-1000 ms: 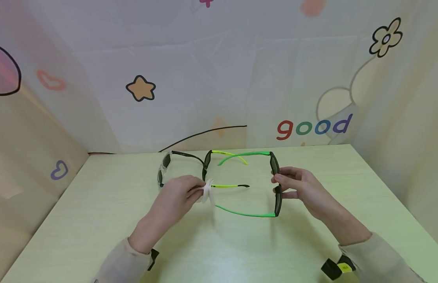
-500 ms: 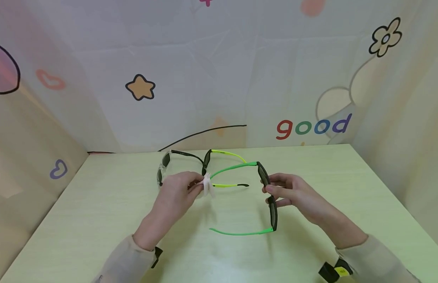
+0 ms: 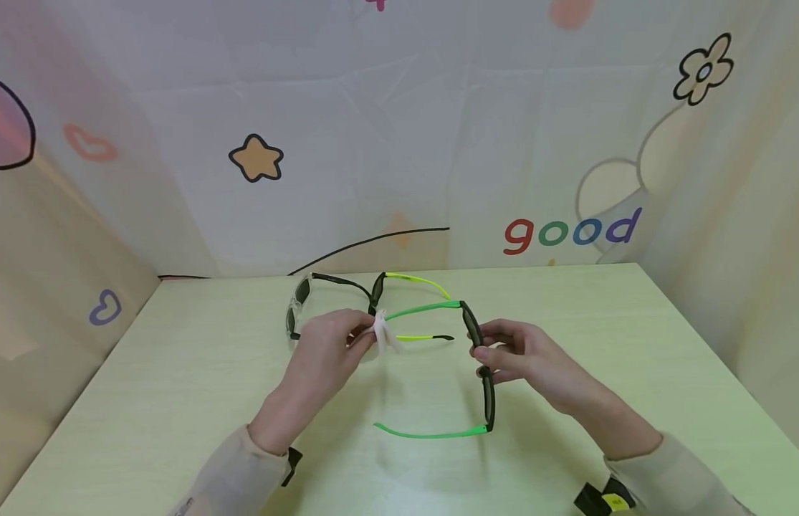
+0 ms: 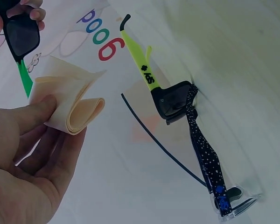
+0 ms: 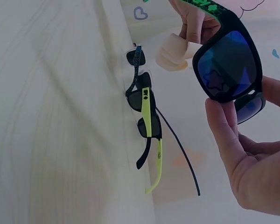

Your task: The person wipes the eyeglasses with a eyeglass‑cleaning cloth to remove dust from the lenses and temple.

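Two table sides (image 3: 83, 398) well apart from held sunglasses (image 3: 489, 398).

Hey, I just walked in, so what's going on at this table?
A person is holding green-armed sunglasses up off the table, the right hand gripping the dark front frame. The left hand pinches a folded pale cloth at the far end of one green arm; how firmly it presses there, I can't tell. Both arms are unfolded. Toward the back of the table sit yellow-armed sunglasses and clear-framed sunglasses, neither in hand.
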A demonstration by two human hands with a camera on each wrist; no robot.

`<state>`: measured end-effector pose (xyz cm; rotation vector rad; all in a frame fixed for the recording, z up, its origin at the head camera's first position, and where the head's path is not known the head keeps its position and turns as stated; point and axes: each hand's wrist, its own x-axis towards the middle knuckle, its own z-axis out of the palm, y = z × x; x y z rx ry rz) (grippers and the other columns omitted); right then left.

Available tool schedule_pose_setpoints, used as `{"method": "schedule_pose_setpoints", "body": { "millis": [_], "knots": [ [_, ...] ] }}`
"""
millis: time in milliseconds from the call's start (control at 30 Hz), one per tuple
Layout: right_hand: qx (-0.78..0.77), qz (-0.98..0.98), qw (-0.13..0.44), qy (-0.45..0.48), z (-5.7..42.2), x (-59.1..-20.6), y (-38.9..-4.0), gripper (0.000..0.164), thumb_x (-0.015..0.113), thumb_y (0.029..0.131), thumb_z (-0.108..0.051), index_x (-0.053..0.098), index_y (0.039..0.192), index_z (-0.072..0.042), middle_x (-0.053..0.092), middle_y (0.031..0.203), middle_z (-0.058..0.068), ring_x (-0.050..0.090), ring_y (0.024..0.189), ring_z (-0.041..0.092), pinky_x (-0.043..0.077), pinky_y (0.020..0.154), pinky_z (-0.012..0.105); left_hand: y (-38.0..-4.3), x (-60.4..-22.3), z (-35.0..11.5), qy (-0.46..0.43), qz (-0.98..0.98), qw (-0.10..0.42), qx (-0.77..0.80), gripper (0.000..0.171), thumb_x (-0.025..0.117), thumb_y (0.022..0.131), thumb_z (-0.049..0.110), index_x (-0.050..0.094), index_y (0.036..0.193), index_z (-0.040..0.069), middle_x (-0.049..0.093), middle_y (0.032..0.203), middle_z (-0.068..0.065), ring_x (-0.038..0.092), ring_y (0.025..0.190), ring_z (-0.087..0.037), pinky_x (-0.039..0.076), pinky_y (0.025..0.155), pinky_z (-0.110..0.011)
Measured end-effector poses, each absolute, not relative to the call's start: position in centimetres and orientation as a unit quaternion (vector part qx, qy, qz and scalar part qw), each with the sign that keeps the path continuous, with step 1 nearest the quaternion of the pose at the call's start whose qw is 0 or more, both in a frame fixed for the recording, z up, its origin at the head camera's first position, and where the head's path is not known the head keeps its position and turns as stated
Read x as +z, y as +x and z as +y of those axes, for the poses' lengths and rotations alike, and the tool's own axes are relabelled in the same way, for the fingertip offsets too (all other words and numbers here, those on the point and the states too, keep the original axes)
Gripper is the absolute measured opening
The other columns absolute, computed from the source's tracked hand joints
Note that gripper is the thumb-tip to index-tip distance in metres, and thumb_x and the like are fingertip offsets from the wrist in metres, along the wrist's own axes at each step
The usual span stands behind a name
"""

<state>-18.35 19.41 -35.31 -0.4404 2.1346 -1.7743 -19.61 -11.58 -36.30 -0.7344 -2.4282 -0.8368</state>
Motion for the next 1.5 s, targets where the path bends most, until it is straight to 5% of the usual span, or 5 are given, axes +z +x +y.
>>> {"method": "schedule_pose_setpoints", "body": {
  "millis": [500, 1500],
  "knots": [
    [-0.617, 0.745, 0.178, -0.184, 17.5, -35.9, -18.3, 0.04, 0.071, 0.098, -0.018, 0.056, 0.124, 0.009, 0.064, 0.101, 0.018, 0.069, 0.084, 0.025, 0.061, 0.083, 0.042, -19.6, -35.6, -10.0, -0.302, -0.873, 0.266, -0.274, 0.016, 0.086, 0.081, 0.001, 0.08, 0.095, 0.005, 0.075, 0.087, -0.002, 0.069, 0.073, -0.015, 0.057, 0.065, -0.027],
    [-0.616, 0.744, 0.19, -0.173, 16.0, -36.2, -18.0, 0.049, 0.075, 0.095, -0.014, 0.052, 0.129, 0.011, 0.058, 0.106, 0.015, 0.068, 0.086, 0.022, 0.063, 0.08, 0.042, -19.7, -34.7, -7.6, -0.306, -0.87, 0.277, -0.27, 0.018, 0.089, 0.079, 0.007, 0.078, 0.093, 0.007, 0.076, 0.09, -0.001, 0.071, 0.079, -0.014, 0.058, 0.066, -0.027]
  ]
}}
